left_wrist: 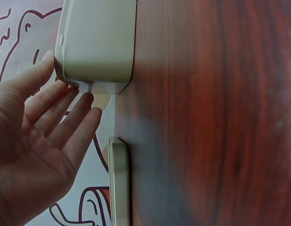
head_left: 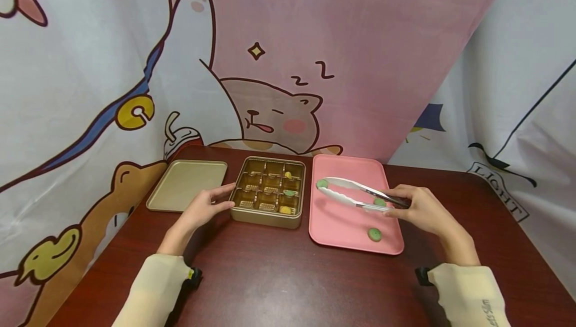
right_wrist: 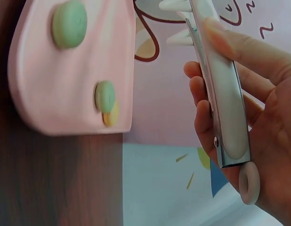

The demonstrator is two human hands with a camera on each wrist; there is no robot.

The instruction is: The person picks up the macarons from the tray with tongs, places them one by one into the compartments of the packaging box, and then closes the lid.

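My right hand [head_left: 420, 209] grips metal tongs [right_wrist: 225, 94] with pale scalloped ends over the pink tray [head_left: 342, 237]. Between the tong tips is a green macaron [head_left: 322, 183]. On the tray lie two more green macarons [head_left: 374, 234], plus a yellow macaron [right_wrist: 112, 115] partly hidden behind one of them in the right wrist view. With fairly straight fingers, my left hand [head_left: 202, 211] touches the left side of a gold tin [head_left: 265, 218]. The tin has a divided insert; its right column holds a yellow macaron [head_left: 285, 210], a green one [head_left: 289, 193] and another yellow one [head_left: 288, 175].
A flat gold lid [head_left: 189, 184] lies left of the tin on the dark wooden table [head_left: 270, 277]. Behind the table hangs a cartoon-printed cloth [head_left: 360, 67], which also covers the sides. The pink tray stands just right of the tin.
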